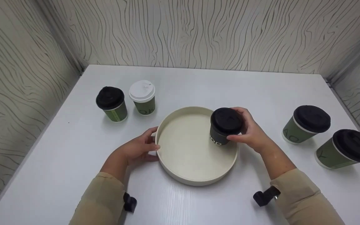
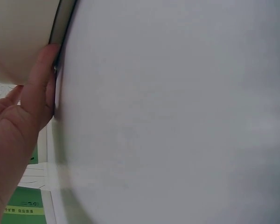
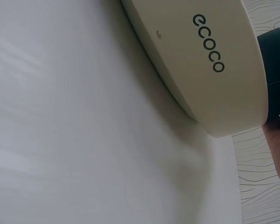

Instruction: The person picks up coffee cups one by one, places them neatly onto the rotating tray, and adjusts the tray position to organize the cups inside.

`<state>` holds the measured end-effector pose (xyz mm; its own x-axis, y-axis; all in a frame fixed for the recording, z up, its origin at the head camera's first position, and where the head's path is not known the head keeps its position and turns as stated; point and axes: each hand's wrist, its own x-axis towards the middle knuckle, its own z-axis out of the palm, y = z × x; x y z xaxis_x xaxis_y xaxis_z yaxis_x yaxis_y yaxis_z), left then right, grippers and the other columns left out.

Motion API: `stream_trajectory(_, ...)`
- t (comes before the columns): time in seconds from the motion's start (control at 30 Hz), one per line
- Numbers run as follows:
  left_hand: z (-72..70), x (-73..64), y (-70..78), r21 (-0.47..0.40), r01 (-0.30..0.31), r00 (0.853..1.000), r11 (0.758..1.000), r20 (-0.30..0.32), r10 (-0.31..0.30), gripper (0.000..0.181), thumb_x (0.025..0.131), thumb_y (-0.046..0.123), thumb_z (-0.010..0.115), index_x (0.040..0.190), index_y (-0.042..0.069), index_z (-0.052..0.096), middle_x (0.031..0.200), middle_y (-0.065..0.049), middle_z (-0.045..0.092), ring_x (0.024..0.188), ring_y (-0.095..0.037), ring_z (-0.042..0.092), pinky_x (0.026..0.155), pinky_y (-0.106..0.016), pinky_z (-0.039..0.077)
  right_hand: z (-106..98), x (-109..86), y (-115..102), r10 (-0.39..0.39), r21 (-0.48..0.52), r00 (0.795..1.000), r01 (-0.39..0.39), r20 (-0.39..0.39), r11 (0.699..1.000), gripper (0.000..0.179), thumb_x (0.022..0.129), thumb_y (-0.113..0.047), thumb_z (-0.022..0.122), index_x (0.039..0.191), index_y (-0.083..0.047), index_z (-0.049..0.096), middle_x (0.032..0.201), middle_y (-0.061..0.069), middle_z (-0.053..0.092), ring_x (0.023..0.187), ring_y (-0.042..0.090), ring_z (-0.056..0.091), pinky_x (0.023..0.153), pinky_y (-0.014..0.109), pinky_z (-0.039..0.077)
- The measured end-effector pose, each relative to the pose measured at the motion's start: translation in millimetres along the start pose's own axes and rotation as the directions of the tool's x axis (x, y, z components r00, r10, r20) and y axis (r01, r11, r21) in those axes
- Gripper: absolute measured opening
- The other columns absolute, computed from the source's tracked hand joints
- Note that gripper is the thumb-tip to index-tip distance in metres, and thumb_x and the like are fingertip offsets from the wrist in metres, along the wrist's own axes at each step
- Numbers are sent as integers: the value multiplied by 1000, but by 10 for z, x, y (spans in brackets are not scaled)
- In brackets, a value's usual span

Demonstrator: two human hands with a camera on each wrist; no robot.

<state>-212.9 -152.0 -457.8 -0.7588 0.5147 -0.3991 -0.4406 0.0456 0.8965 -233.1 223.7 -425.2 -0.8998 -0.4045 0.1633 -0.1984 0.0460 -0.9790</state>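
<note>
A round cream tray [image 1: 186, 147] with a raised rim lies on the white table. At its left side my left hand [image 1: 137, 148] holds the wall, thumb at the rim and fingers along the outside. My right hand [image 1: 250, 132] grips a dark paper cup [image 1: 219, 136] with a black lid, thumb in front and fingers behind. The cup stands upright inside the tray's right side. In the right wrist view the tray wall [image 3: 210, 88] bears the word "ecoco", and the cup [image 3: 277, 70] rises behind it, its base hidden.
Left of the tray stand a green cup with a black lid [image 1: 116, 112] and a green cup with a white lid [image 1: 144, 104]. Two larger green cups, one nearer the tray [image 1: 295, 129] and one farther right [image 1: 333, 153], have black lids. Wood-patterned panels [image 1: 186, 34] enclose the table.
</note>
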Motion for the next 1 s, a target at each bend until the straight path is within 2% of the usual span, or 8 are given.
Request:
stream_trajectory(0.63, 16, -3, 14, -17, 9, 1000, 1000, -4, -10, 73, 87, 3, 58, 144, 27, 20, 134, -18, 34, 111, -29, 50, 85, -47, 47, -62, 30, -63, 69, -70, 996, -65, 60, 995, 86, 69, 8, 71, 139, -9, 23, 136, 11, 36, 124, 16, 38, 98, 19, 33)
stream_trajectory(0.77, 17, -9, 16, -21, 18, 1000, 1000, -11, -18, 73, 87, 3, 58, 144, 29, 20, 134, -18, 34, 112, -28, 51, 85, -47, 47, -85, 24, -70, 61, -62, 995, -56, 74, 996, 89, 69, 9, 71, 141, -9, 21, 136, 13, 36, 123, 16, 39, 98, 19, 34)
stream_trajectory(1.0, -4, -2, 7, 6, 18, 1000, 1000, -15, -18, 74, 86, 7, 60, 144, 30, 19, 138, -16, 34, 113, -28, 51, 86, -46, 47, -130, 1, -113, 52, -86, 997, -48, 54, 995, 90, 69, 9, 70, 141, -6, 20, 134, 13, 34, 121, 17, 40, 98, 17, 33)
